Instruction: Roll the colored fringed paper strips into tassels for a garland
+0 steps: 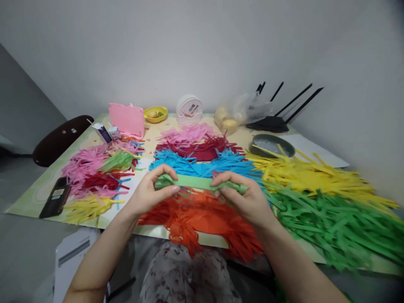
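A light green paper strip point(194, 182) is stretched level between my two hands above the table. My left hand point(155, 189) pinches its bunched left end between thumb and fingers. At the other end, my right hand point(240, 192) grips the strip the same way, and a twisted green tail pokes out past the fingers. Right behind the strip lies blue fringed paper point(202, 169), with dark red fringe point(202, 151) and pink fringe point(189, 134) farther back. Below my hands an orange-red fringed bundle point(205, 214) spreads over the table's front edge.
Yellow fringe point(309, 176) and green fringe point(341, 223) cover the right side. At left lie mixed tassels point(91, 168) and a dark phone point(56, 198). Along the back stand a pink tablet case point(126, 120), a yellow dish point(155, 114), a plastic bag point(240, 111) and a dark bowl point(272, 145).
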`<act>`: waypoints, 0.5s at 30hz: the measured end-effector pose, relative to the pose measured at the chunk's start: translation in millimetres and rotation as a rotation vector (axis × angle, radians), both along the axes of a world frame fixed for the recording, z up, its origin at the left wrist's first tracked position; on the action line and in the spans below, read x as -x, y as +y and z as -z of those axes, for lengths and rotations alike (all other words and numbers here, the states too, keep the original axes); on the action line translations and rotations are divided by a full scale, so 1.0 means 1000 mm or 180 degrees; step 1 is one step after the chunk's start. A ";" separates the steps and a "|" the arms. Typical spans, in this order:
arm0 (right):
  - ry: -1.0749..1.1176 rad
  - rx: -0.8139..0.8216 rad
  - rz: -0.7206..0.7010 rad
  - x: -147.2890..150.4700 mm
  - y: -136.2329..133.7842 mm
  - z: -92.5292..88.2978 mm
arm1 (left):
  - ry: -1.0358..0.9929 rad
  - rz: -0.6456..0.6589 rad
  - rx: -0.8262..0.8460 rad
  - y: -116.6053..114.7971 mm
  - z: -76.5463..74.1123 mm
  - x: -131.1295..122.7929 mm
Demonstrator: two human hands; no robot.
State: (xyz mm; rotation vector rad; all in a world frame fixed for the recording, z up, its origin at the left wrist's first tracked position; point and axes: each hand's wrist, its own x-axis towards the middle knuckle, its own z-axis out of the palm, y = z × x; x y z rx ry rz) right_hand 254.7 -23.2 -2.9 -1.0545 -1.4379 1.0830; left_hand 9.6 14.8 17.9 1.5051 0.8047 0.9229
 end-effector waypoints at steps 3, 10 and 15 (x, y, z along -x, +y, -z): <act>0.0054 0.0033 -0.0021 -0.002 -0.002 0.000 | 0.0086 0.0041 -0.0109 -0.002 -0.005 0.000; 0.0364 -0.0069 -0.0128 -0.004 -0.003 0.000 | -0.0538 0.0311 0.0155 0.001 0.006 -0.001; 0.0362 -0.0467 -0.0140 -0.006 -0.002 0.004 | -0.1127 0.0273 0.0471 0.000 0.015 -0.006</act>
